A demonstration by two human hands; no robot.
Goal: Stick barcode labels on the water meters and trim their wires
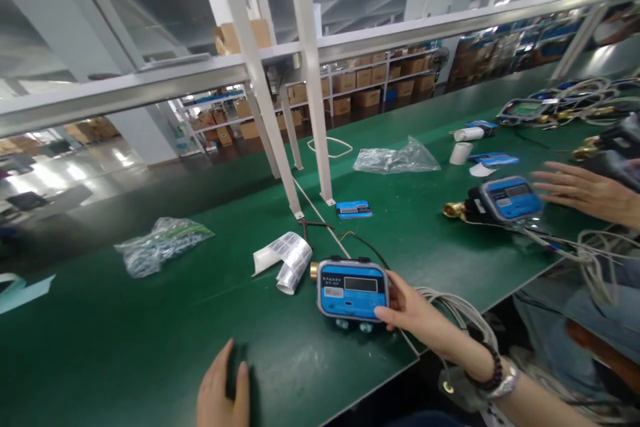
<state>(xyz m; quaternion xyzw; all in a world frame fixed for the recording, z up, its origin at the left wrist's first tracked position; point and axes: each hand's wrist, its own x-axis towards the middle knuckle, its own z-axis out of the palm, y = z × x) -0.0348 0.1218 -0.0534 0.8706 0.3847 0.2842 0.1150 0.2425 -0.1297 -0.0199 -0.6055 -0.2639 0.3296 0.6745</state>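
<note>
My right hand (407,307) grips the right end of a blue-faced meter (353,290), thumb on its front and fingers behind. This meter has a grey display window, a brass fitting (313,270) on its left and two cable glands on its lower edge. My left hand (223,390) is low in the view above the green table, empty, thumb and fingers apart. Left of the meter lies a curled strip of labels (293,257). Behind it are a loose blue faceplate (354,209) and a thin dark cable. Bundled grey cable (455,303) runs beside my right wrist.
A co-worker's hand (585,193) is open beside another blue meter (513,199) on the right. White posts (313,80) rise from the green table (200,327). Plastic bags (160,247), label rolls (460,153) and more cabled meters (525,110) lie about. The table edge is at lower right.
</note>
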